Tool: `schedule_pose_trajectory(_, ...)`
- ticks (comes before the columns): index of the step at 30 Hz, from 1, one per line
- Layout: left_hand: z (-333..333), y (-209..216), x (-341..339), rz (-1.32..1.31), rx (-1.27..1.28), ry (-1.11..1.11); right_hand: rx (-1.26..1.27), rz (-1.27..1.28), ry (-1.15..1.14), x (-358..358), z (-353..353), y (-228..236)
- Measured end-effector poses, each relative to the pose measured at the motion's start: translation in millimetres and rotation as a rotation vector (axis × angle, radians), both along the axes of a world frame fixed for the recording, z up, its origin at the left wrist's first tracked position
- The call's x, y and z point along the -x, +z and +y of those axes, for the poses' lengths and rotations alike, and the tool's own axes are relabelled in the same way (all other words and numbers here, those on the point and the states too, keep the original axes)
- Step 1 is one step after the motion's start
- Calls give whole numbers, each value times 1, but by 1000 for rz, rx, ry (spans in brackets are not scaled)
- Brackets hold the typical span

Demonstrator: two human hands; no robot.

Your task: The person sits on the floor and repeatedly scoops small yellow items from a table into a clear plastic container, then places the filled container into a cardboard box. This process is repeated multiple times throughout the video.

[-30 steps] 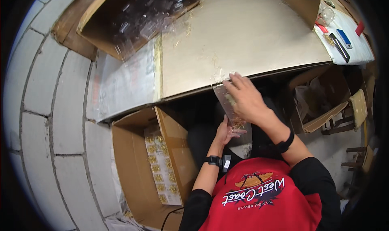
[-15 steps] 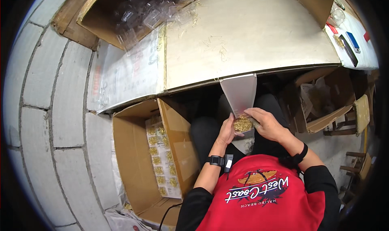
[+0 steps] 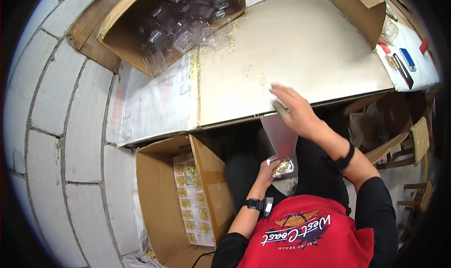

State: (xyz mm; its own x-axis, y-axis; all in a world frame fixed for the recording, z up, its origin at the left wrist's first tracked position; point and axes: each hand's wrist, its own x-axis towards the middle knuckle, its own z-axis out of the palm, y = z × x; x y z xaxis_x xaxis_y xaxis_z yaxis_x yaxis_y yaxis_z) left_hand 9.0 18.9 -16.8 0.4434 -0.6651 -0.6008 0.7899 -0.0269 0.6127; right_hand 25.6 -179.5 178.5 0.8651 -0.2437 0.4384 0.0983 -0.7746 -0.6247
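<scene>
My left hand is closed around a small clear plastic box in front of my lap. Thin gold pin-like pieces fill much of it. A greyish chute slopes from the table edge down to this box. Above the chute's upper end, my right hand is raised at the table edge, its fingers stretched out and slightly blurred. An olive-coloured patch shows near its thumb; what it is I cannot tell. More gold pieces lie scattered on the pale tabletop.
At the far left of the table, a cardboard box spills clear plastic boxes. Beside my left leg, another cardboard box contains rows of gold-filled boxes. Blue and black objects lie far right. Wooden stools stand right.
My right hand has left the clear box and moved up and away to the table edge. My left hand and the box sit lower in the picture, and the whole view has shifted slightly.
</scene>
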Motion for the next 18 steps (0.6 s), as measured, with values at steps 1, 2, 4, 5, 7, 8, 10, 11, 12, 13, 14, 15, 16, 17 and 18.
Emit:
schedule_pose_trajectory(1, -1, 4, 1, 20, -5, 48, 9, 42, -59, -25, -7, 1)
schedule_pose_trajectory(2, 0, 2, -1, -13, -3, 5, 6, 146, -105, -53, -17, -5)
schedule_pose_trajectory(4, 5, -1, -7, -29, 31, -9, 1, 272, -73, -104, -33, -17)
schedule_pose_trajectory(5, 4, 3, -9, -19, 51, -1, 7, 299, -7, -122, -40, -19)
schedule_pose_trajectory(7, 1, 7, -13, 57, 108, 21, 107, 371, 137, -134, -36, -16)
schedule_pose_trajectory(8, -2, 9, -15, 96, 137, 29, 207, 415, 211, -134, -32, -17)
schedule_pose_trajectory(10, -6, 13, -16, 35, 73, 22, 355, 363, 293, -119, -12, -27)
schedule_pose_trajectory(11, -9, 14, -16, 8, 46, 13, 380, 235, 282, -103, -7, -39)
schedule_pose_trajectory(12, -12, 15, -16, -13, 67, -3, 359, 198, 266, -85, -1, -38)
schedule_pose_trajectory(13, -15, 18, -15, -23, 34, -27, 338, 163, 252, -66, 6, -32)
schedule_pose_trajectory(14, -19, 24, -15, -32, 0, -52, 328, 123, 219, -47, 11, -34)
schedule_pose_trajectory(15, -23, 28, -15, -39, -36, -82, 315, 86, 184, -27, 15, -37)
schedule_pose_trajectory(16, -25, 28, -15, -24, -40, -82, 296, 53, 147, -9, 23, -38)
schedule_pose_trajectory(17, -26, 28, -17, -9, -45, -82, 337, 29, 123, 6, 31, -35)
schedule_pose_trajectory(18, -25, 25, -16, 9, -52, -91, 318, 41, 125, 23, 37, -34)
